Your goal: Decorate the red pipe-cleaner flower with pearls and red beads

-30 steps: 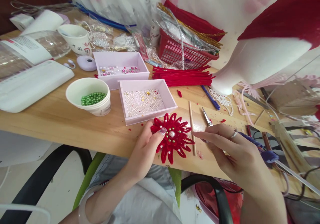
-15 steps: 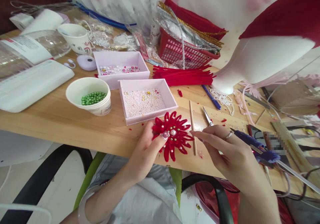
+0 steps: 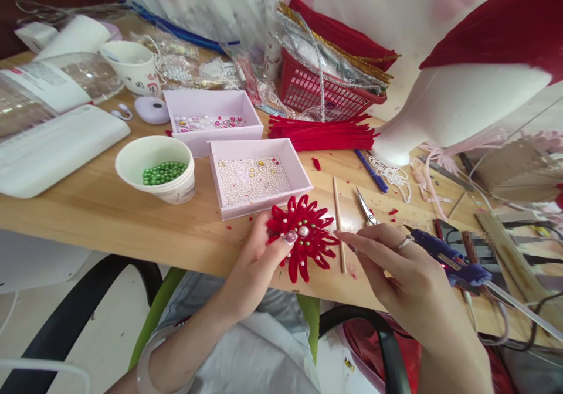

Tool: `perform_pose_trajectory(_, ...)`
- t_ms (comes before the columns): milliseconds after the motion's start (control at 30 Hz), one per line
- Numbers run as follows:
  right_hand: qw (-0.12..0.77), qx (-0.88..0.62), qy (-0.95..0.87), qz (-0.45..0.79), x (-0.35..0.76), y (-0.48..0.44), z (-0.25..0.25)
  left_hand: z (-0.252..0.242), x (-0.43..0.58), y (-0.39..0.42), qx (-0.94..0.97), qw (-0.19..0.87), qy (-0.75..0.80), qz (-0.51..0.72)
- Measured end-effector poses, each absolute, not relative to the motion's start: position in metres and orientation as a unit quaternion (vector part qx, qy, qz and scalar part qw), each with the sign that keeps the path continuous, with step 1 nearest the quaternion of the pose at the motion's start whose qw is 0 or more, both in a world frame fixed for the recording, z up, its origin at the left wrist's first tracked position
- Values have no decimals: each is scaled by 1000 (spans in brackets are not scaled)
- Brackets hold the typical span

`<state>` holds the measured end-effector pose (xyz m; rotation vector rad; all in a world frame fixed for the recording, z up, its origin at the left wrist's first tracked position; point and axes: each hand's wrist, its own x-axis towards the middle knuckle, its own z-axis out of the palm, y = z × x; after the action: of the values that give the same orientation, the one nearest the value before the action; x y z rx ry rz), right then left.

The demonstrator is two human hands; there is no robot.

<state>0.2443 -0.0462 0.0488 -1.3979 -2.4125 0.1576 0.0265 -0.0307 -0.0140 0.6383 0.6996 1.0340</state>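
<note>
My left hand [image 3: 259,262] grips a red pipe-cleaner flower [image 3: 305,235] dotted with small pearls, thumb pressed on its face, at the near edge of the wooden table [image 3: 101,212]. Just right of the flower, my right hand [image 3: 396,265] has its fingers curled with the index finger stretched toward the petals; a ring is on one finger. I cannot make out anything between its fingertips. A thin wooden stick [image 3: 338,224] lies between the two hands. A blue glue gun [image 3: 448,259] rests just behind my right hand.
A pink box of tiny pearls [image 3: 255,177], a second pink box [image 3: 211,118], a cup of green beads [image 3: 158,171], small scissors [image 3: 365,206], a bundle of red pipe cleaners [image 3: 321,133], a red basket [image 3: 325,89] and a white mannequin head [image 3: 453,112] crowd the table.
The flower has been moved slightly up and tilted in my left hand. My right hand has shifted a little, and the glue gun behind it has come into fuller view.
</note>
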Motion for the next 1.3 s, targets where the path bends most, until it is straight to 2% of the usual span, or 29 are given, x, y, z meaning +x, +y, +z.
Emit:
perform_pose_trajectory(900, 178, -485, -854, 62, 241, -43, 54, -14, 26, -30, 279, 767, 314, 486)
perform_pose_trajectory(1300, 170, -562, -809, 33, 252, -47, 60, -11, 25, -28, 282, 767, 324, 477)
